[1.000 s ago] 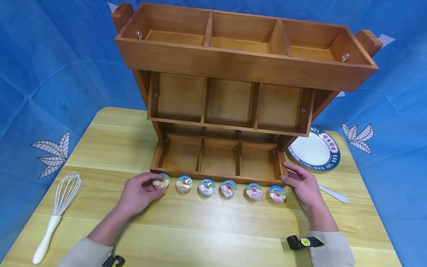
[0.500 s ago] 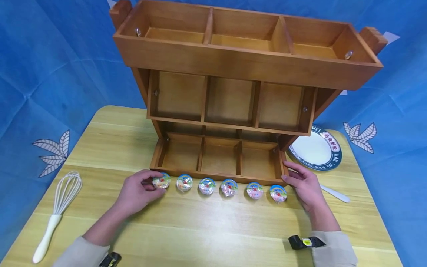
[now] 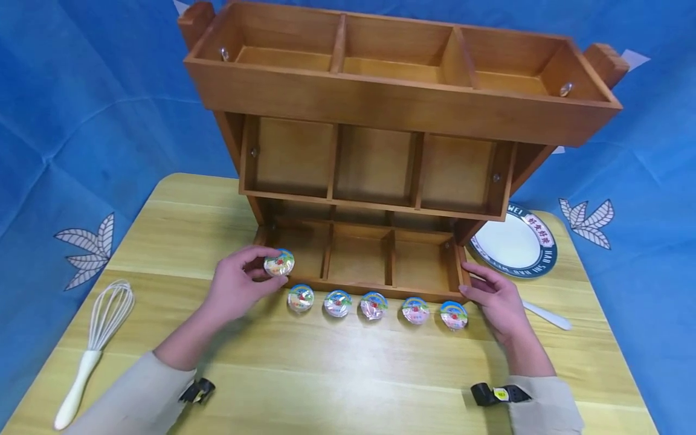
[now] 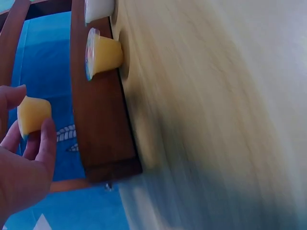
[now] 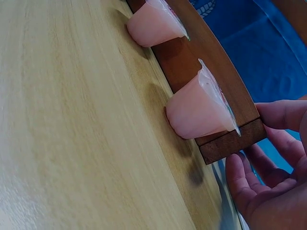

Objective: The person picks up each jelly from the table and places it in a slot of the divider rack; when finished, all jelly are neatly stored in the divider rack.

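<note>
My left hand (image 3: pixel 235 285) pinches a jelly cup (image 3: pixel 279 263) with a printed lid between thumb and fingers, raised over the front left of the bottom tier of a wooden storage rack (image 3: pixel 348 90). Its orange-yellow side (image 4: pixel 39 114) shows in the left wrist view. Along the rack's front board, several more jelly cups stand in a row on the table, among them a yellow cup (image 4: pixel 106 53) and a pink cup (image 5: pixel 199 108). My right hand (image 3: pixel 500 305) holds the front right corner of the bottom tier, with fingers and thumb on either side of that corner (image 5: pixel 232 139).
A whisk (image 3: pixel 98 338) lies at the left of the table (image 3: pixel 348 386). To the right of the rack is a plate (image 3: pixel 511 241) with a dark patterned rim, and a white handle (image 3: pixel 546 315) lies near my right hand. Blue cloth (image 3: pixel 81 90) hangs behind.
My left hand has lifted the leftmost jelly cup off the table and carried it forward and slightly right, over the bottom tier. The right hand has stayed at the rack's corner.
</note>
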A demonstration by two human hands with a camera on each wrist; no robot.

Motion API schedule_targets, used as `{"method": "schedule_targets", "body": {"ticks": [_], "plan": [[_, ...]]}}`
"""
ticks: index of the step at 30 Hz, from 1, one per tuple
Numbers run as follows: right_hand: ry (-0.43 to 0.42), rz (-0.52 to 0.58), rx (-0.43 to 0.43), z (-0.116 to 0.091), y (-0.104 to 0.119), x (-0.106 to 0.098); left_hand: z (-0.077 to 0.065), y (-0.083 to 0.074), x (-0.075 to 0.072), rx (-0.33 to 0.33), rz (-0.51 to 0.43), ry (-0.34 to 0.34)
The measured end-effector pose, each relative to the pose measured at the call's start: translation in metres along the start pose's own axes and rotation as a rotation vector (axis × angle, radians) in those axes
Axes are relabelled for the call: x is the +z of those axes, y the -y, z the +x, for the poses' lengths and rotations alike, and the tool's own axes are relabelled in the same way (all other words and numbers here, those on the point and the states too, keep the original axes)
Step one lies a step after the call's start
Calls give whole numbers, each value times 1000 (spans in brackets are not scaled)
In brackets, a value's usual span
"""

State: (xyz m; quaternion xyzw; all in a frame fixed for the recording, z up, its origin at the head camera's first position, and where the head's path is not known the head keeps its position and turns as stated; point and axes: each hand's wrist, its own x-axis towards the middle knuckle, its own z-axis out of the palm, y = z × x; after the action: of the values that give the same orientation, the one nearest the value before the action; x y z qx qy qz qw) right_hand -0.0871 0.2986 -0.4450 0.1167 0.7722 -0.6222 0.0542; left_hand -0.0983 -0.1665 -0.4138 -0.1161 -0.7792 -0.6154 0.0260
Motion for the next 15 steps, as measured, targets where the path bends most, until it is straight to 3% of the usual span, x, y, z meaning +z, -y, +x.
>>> {"method": "schedule_targets", "body": {"ticks": [4,11,15], "plan": [[-1,-14,-1,1,-1,1,13,5,11,-4,-53,-20],[8,-14,-1,0,0,0,38,18,28,-95,29,-100],[13,-31,-2,0,0,-1,51,25,36,-104,59,-132]]}}
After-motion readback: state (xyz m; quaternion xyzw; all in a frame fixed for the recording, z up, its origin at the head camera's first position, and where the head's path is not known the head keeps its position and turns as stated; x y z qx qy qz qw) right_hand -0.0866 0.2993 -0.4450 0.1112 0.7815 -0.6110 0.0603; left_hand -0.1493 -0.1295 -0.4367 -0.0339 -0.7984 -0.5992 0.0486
